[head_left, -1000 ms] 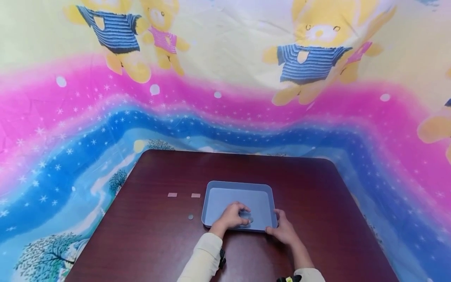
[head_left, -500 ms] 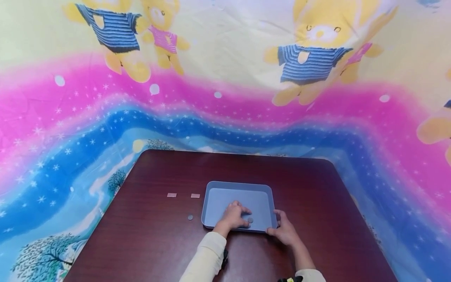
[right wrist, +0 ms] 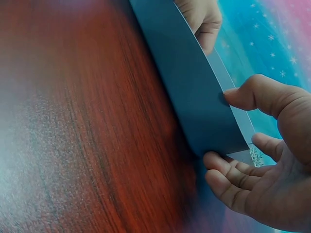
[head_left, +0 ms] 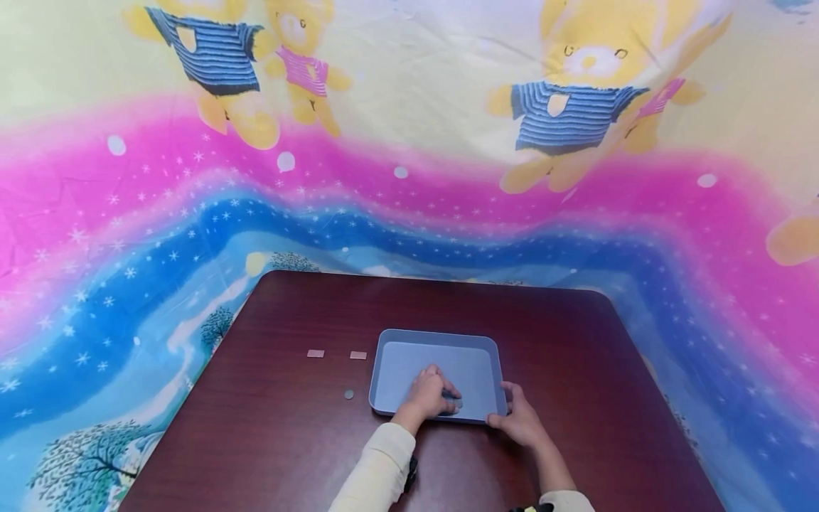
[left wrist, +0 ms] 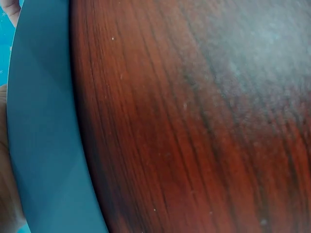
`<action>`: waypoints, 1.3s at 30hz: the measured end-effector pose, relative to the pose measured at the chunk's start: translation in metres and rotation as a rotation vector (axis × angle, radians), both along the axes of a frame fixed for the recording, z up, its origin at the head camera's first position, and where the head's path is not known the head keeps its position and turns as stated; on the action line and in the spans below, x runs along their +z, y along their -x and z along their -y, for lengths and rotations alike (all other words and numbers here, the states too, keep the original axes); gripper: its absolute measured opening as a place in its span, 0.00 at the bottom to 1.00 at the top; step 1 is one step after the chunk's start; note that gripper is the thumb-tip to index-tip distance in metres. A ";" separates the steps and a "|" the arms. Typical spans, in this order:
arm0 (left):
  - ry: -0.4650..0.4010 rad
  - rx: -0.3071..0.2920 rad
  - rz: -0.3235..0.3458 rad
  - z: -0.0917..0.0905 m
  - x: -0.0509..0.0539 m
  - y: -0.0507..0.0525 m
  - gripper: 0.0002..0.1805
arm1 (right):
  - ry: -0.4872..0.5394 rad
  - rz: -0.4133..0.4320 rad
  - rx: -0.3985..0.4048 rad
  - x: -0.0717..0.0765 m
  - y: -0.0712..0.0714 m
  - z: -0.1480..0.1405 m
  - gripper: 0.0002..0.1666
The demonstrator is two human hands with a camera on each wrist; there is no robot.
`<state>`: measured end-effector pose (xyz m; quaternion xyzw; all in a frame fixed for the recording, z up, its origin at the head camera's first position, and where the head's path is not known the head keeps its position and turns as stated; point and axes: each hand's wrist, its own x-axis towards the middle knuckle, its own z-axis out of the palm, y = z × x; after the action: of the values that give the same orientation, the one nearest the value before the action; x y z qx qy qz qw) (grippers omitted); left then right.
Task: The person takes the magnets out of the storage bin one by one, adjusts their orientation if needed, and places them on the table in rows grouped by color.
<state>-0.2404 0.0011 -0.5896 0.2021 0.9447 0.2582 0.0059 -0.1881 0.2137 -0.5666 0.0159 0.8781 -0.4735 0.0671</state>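
Note:
A shallow grey-blue tray (head_left: 437, 337) sits on the dark red-brown table. My left hand (head_left: 430, 393) reaches over the tray's near wall; its thumb and index finger close from two sides on a small round grey coin (head_left: 459, 403) in the tray. Part of that coin is hidden by the fingertips. My right hand (head_left: 521, 419) holds the tray's near right corner. In the right wrist view the thumb (right wrist: 238, 98) presses the outer wall (right wrist: 194, 82) while the other fingers lie round the corner. The left wrist view shows mostly tray wall (left wrist: 41, 116) and table.
Left of the tray lies another round grey coin (head_left: 348, 395). Behind it are two small pinkish rectangular pieces, a left one (head_left: 316, 353) and a right one (head_left: 358, 355). A printed cloth (head_left: 409, 199) hangs behind the wooden table (head_left: 288, 441).
My left hand has shifted slightly right, its thumb and index finger closing in on the coin, which was more exposed half a second ago. The right hand keeps its hold on the tray.

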 end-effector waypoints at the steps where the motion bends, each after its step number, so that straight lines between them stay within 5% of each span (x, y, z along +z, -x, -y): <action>1: 0.002 0.000 -0.001 0.000 0.000 0.000 0.12 | -0.004 -0.001 -0.001 0.000 0.000 0.000 0.45; 24: 0.070 -0.075 -0.069 -0.002 0.000 0.001 0.10 | 0.026 0.015 -0.026 -0.003 0.001 0.000 0.45; 39: -0.024 -0.096 -0.089 -0.002 0.004 0.001 0.07 | 0.072 0.026 -0.044 -0.007 0.003 -0.002 0.47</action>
<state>-0.2415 0.0026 -0.5852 0.2587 0.9300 0.2597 -0.0263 -0.1909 0.2156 -0.5733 0.0392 0.8589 -0.5060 0.0687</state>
